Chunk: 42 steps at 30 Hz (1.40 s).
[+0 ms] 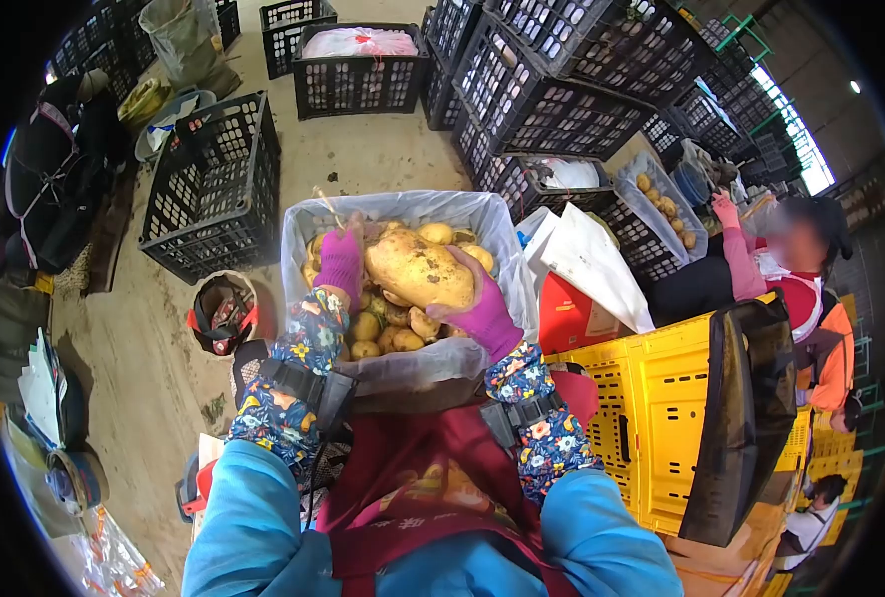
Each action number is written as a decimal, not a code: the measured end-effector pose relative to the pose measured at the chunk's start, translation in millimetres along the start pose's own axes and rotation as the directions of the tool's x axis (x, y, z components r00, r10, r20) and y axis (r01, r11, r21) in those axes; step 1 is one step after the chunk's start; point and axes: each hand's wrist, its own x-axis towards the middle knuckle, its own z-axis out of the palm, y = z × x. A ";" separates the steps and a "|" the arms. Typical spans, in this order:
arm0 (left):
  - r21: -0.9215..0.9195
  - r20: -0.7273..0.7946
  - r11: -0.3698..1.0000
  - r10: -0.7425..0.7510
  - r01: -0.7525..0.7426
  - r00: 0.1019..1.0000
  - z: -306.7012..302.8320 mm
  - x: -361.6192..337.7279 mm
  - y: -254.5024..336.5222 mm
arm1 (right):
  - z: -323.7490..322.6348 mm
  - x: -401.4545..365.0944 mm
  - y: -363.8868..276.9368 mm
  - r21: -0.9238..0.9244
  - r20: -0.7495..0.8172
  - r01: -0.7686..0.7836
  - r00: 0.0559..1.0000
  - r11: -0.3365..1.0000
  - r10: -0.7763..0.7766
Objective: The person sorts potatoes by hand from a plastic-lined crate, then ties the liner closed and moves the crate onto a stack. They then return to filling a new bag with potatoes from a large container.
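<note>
A large, dirt-specked potato (415,269) is in my right hand (487,313), whose purple-gloved fingers wrap its right end. At the potato's left end is my left hand (343,257), also in a purple glove, its fingers closed. A thin pale strand sticks up above that hand; what its fingers hold is hidden. Both hands are over a crate lined with a clear plastic bag (438,370). Many smaller yellow-brown potatoes (388,340) lie in it beneath my hands.
An empty black crate (214,189) stands at the left, near a small red-and-black bag (225,313). Stacked black crates (552,99) rise at upper right. A yellow crate (652,418) and white sack (597,264) are on the right, with a seated person (796,289) beyond.
</note>
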 end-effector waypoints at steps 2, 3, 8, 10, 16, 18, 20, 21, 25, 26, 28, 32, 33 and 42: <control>0.371 -0.020 0.876 0.340 -0.309 0.940 -9.1 22.0 -18.4 | -3.7 -2.7 -9.0 0.254 0.065 -0.115 0.993 0.960 0.102; 0.639 0.139 0.535 0.627 -0.553 0.767 -28.9 68.8 -57.0 | -4.2 -6.2 -7.6 0.381 0.096 -0.177 0.984 0.907 0.152; -0.236 0.324 0.967 -0.015 0.096 0.946 -10.3 17.9 -25.7 | 3.4 -23.8 24.0 0.723 0.233 -0.404 0.907 0.561 0.352; -0.197 0.335 0.975 -0.032 0.103 0.942 -11.9 26.3 -29.7 | 9.0 -30.1 20.1 0.820 0.269 -0.418 0.884 0.390 0.383; 0.042 0.185 0.997 -0.066 0.059 0.980 -58.4 73.1 -56.2 | -30.3 -49.4 -19.3 0.977 0.178 -0.206 0.933 0.059 0.314; 0.066 0.195 0.994 -0.100 0.089 0.976 -65.4 89.3 -63.8 | -61.3 -75.5 -48.9 0.982 -0.005 -0.030 0.982 0.186 0.187; 0.084 0.265 0.994 -0.092 0.072 0.960 -66.3 111.7 -69.1 | -93.5 -121.0 -98.3 0.911 -0.244 0.210 0.968 0.353 0.053; 0.179 0.316 0.984 -0.070 0.012 0.946 -60.1 98.5 -59.6 | -111.4 -149.3 -130.3 0.854 -0.343 0.313 0.939 0.416 -0.003; 0.258 0.359 0.966 -0.118 0.023 0.926 -58.8 127.0 -74.8 | -148.1 -293.3 -226.8 0.459 -0.768 0.538 0.640 0.707 0.011; 0.275 0.349 0.961 -0.131 0.033 0.928 -58.3 131.5 -77.1 | -161.2 -336.3 -240.3 0.368 -0.808 0.592 0.585 0.717 -0.068; 0.266 0.332 0.962 -0.144 0.054 0.932 -59.6 139.1 -83.3 | -171.4 -415.0 -266.4 0.225 -0.896 0.748 0.410 0.624 -0.169; 0.358 0.365 0.862 0.224 -0.358 0.904 -70.1 152.2 -78.1 | -176.4 -529.1 -261.6 0.044 -0.977 0.766 0.166 0.641 -0.131; 0.390 0.325 0.805 0.335 -0.448 0.885 -73.2 160.7 -72.6 | -176.3 -548.5 -248.6 0.050 -0.990 0.771 0.122 0.635 -0.070; 0.065 0.972 0.806 0.083 -0.588 0.222 115.0 -284.4 -58.7 | -136.5 -673.4 -62.7 0.311 -0.870 0.572 -0.151 0.759 0.470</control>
